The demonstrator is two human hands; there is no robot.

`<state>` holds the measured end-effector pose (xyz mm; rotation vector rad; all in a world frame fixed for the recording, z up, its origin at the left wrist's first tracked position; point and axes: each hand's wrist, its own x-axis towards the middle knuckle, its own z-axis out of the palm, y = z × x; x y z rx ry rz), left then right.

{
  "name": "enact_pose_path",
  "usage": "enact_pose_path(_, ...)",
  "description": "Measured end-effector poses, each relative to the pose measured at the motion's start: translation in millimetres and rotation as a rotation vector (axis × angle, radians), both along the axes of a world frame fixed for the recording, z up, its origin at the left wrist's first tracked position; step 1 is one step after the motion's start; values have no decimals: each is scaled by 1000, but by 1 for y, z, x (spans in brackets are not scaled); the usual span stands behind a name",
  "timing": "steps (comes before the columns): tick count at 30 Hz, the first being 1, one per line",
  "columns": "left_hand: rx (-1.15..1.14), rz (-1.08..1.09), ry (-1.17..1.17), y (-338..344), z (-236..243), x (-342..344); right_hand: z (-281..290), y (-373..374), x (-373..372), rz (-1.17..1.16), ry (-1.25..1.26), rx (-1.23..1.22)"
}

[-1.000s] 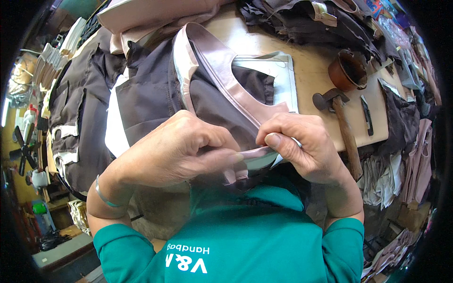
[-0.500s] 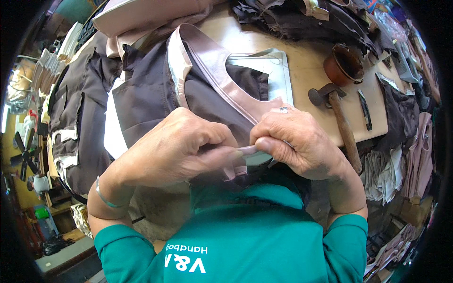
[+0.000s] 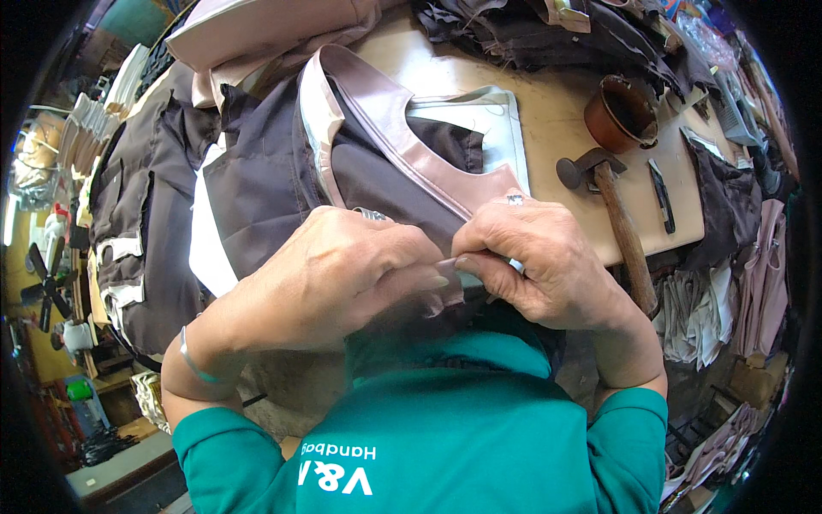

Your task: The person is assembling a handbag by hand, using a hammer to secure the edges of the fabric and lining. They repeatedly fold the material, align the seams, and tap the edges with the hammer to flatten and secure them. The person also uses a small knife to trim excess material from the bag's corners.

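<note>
Left hand [image 3: 342, 265] and right hand [image 3: 544, 253] close together, fingers [image 3: 479, 267] of both pinching a pink strip [image 3: 446, 265]; pink-trimmed dark fabric [image 3: 390, 184] ahead; hammer [image 3: 620, 214] on surface [image 3: 556, 124], right.

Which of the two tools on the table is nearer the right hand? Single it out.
The wooden-handled hammer; the slim black tool lies beyond it, farther from the right hand.

Between the left hand [image 3: 351, 270] and right hand [image 3: 538, 261], a pink strip [image 3: 448, 265] looks smooth and leather-like. Ahead of them, a softly glossy pink panel [image 3: 385, 101] borders matt dark cloth [image 3: 368, 178]. Beyond the right hand, to its right, a hammer [image 3: 620, 224] combines dull metal and rough-looking wood.
</note>
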<state>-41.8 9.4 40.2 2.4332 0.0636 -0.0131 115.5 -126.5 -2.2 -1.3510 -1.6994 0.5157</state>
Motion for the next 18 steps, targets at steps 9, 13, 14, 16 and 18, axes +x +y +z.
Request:
enact_pose_path(9,-177,54,2,0,-5,4,4,0,5,32,6,-10)
enact_pose_path(13,-168,64,9,5,-4,5,6,-4,9,3,18,-63)
enact_pose_path(14,-92,39,-36,3,-5,3,4,-5,7,8,29,-61)
enact_pose_path(16,15,12,-130,-1,-8,0,2,-7,2,13,-8,-51)
enact_pose_path(18,125,-29,-186,-7,-9,1,1,-10,-2,10,-102,-37)
